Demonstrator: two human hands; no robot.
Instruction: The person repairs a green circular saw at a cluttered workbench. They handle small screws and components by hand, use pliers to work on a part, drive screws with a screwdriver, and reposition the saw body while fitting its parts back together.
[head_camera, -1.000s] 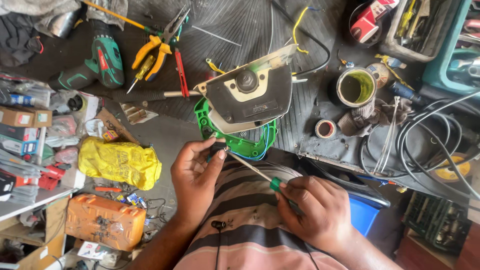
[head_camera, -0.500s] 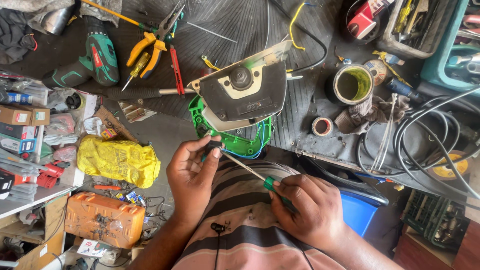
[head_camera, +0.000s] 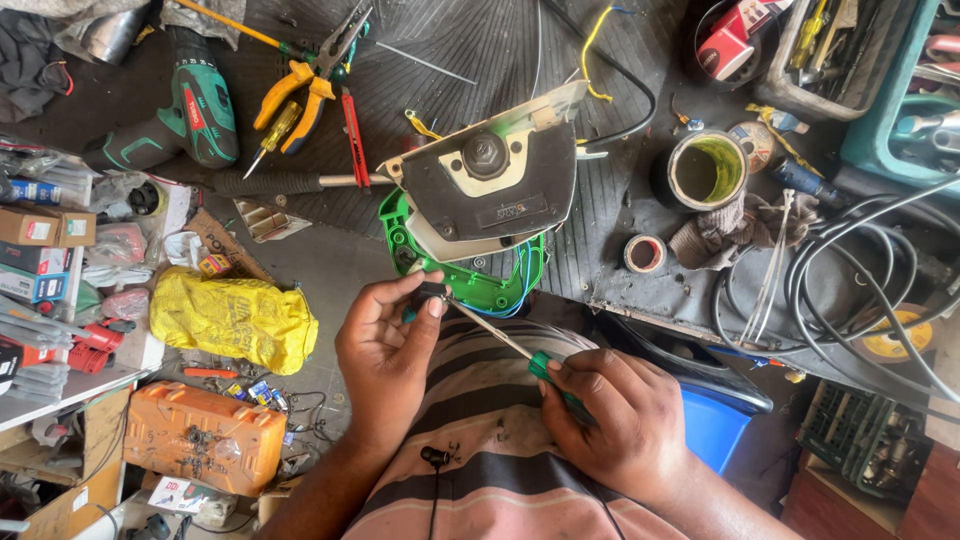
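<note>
Daylight is falling across a dark ribbed bench mat (head_camera: 470, 60) and a grey concrete floor (head_camera: 320, 275) (dusty, littered with small parts); shelving (head_camera: 60, 385) is standing at the left, crowded with boxes.

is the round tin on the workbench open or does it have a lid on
Open. The round tin on the workbench has no lid, and you can see straight down into its yellowish-green inside.

Screwdriver (head_camera: 500, 338): thin shiny metal shaft, green translucent plastic handle. Base (head_camera: 470, 280) under housing: bright green glossy plastic. Housing (head_camera: 490, 185): matt dark grey face, cream plastic edge. Mat (head_camera: 470, 60): ribbed black rubber, dusty. Bag (head_camera: 232, 318): crinkled yellow plastic. Case (head_camera: 205, 438): orange plastic, scuffed. Rag (head_camera: 725, 232): rough grey cloth.
</note>
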